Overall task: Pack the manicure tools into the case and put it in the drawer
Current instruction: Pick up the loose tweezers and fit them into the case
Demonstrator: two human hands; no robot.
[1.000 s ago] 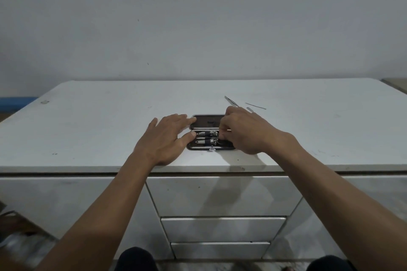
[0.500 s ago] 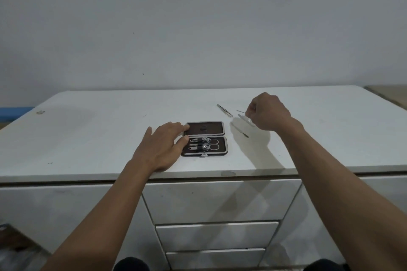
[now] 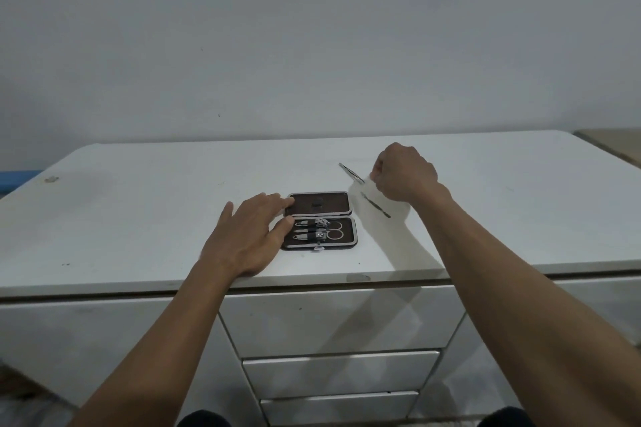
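Observation:
The brown manicure case [image 3: 321, 204] lies open near the front of the white cabinet top [image 3: 138, 211]. Its near half holds two nail clippers [image 3: 312, 229] and small scissors [image 3: 335, 231]. My left hand [image 3: 249, 236] lies flat with its fingers spread, fingertips on the case's left edge. To the case's right, metal tweezers [image 3: 351, 173] and a thin dark tool [image 3: 376, 205] lie loose on the top. My right hand [image 3: 404, 175] hovers just behind them, fingers curled in; what they hold is hidden.
Three shut drawers are stacked below the front edge: top [image 3: 340, 319], middle [image 3: 340, 374], bottom [image 3: 340, 406]. A plain wall rises behind the cabinet. A beige surface [image 3: 614, 142] adjoins at the far right. My knees show at the bottom.
My right hand has left the case and moved back and right to the loose tools, closing its fingers there. My left hand has stayed on the case's left edge.

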